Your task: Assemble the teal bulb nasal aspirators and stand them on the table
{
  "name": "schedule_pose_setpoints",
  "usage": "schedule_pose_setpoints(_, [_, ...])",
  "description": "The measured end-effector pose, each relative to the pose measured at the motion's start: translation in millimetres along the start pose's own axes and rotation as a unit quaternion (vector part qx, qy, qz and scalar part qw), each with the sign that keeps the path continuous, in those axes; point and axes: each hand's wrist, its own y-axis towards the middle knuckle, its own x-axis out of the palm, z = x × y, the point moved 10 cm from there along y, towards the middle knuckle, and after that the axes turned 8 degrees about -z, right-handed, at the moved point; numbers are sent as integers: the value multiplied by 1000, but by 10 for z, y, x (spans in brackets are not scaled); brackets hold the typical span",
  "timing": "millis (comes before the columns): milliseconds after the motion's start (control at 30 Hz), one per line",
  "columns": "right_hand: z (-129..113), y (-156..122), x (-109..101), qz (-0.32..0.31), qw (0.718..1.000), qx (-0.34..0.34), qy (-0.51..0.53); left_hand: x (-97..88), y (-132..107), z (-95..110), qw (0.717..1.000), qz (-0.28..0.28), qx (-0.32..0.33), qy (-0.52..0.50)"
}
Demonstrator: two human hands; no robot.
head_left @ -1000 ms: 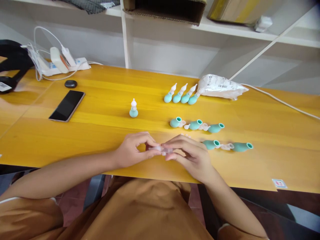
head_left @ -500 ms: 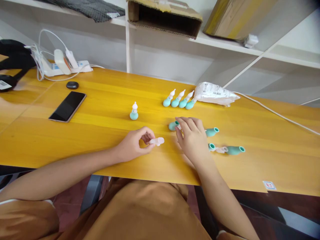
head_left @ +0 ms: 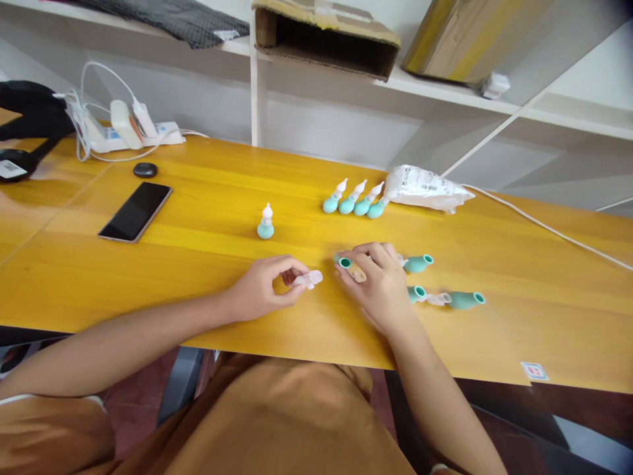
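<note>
My left hand (head_left: 270, 284) pinches a small clear plastic connector (head_left: 310, 278) with a wider round end pointing right. To its right, my right hand (head_left: 378, 280) has thumb and fingers closed around a teal rubber bulb (head_left: 345, 262), its open mouth facing up toward me. The fingers hide most of that bulb. Just beyond the right hand lie more teal bulbs (head_left: 419, 264) and a clear connector (head_left: 438, 299). One assembled nasal aspirator (head_left: 266, 224), teal below with a pale tip, stands upright behind my left hand.
Several assembled aspirators (head_left: 353, 200) stand in a row beside a white plastic package (head_left: 425, 188). A phone (head_left: 136, 212), a black case (head_left: 145, 170) and a power strip (head_left: 168, 133) are at the left. A white cable (head_left: 539, 221) runs along the right. An open cardboard box (head_left: 326, 39) sits on the shelf.
My right hand has come down slightly and closed on the teal bulb, which has turned and moved a little toward me. My left hand holds the connector nearly still.
</note>
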Motion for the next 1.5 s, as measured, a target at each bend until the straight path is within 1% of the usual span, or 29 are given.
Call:
schedule_pose_setpoints(67, [-68, -6, -87, 28, 999, -12, 40, -15, -5, 51, 1000, -6, 15, 7])
schedule_pose_setpoints(100, [-108, -6, -105, 31, 997, -22, 71, -19, -6, 81, 1000, -11, 23, 12])
schedule_pose_setpoints(233, [-231, -9, -76, 9, 979, -51, 196, -56, -10, 156, 999, -15, 41, 26])
schedule_pose_setpoints(333, [-252, -27, -16, -12, 970, -49, 239, -119, -11, 149, 999, 5, 43, 32])
schedule_pose_setpoints(400, [-277, -37, 55, -45, 964, -53, 255, -166, -13, 120, 999, 22, 42, 24])
schedule_pose_setpoints(467, [-322, -48, 153, -95, 959, -60, 261, -196, -17, 78, 999, 33, 34, 9])
schedule_pose_setpoints(567, [-405, -83, 327, -186, 946, -66, 257, -192, -24, 40, 999, 32, 23, -12])
schedule_pose_setpoints(633, [-464, -119, 416, -235, 937, -72, 247, -180, -30, 39, 999, 29, 18, -16])
schedule_pose_setpoints(700, [-518, -153, 465, -267, 933, -83, 227, -179, -37, 48, 999, 30, 14, -12])
schedule_pose_setpoints(733, [-529, -160, 469, -272, 934, -84, 215, -185, -40, 55, 999, 31, 13, -6])
schedule_pose_setpoints(800, [-503, -144, 417, -253, 944, -73, 198, -211, -41, 65, 999, 39, 11, 3])
schedule_pose_setpoints(900, [-430, -89, 235, -178, 963, -56, 193, -265, -33, 50, 998, 54, -4, 10])
schedule_pose_setpoints(967, [-434, -74, 143, -143, 970, -67, 184, -256, -18, 22, 999, 46, -22, 12])
schedule_pose_setpoints(1000, [-451, -74, 119, -133, 972, -77, 179, -227, -8, 6, 999, 33, -31, 13])
schedule_pose_setpoints(1067, [-488, -82, 112, -129, 971, -92, 179, -146, 4, -29, 999, 1, -47, 8])
schedule_pose_setpoints(1133, [-511, -92, 133, -133, 970, -95, 180, -85, 1, -66, 998, -15, -60, -9])
schedule_pose_setpoints(1200, [-514, -96, 143, -132, 973, -92, 164, -78, -12, -100, 997, -10, -67, -24])
schedule_pose_setpoints(1367, [-435, -76, 77, -101, 985, -60, 129, -186, -42, -163, 997, 34, -58, -43])
schedule_pose_setpoints(1433, [-437, -72, 86, -109, 983, -62, 138, -179, -43, -182, 997, 31, -57, -52])
schedule_pose_setpoints(1500, [-468, -73, 92, -114, 979, -76, 151, -111, -37, -184, 997, 6, -60, -57])
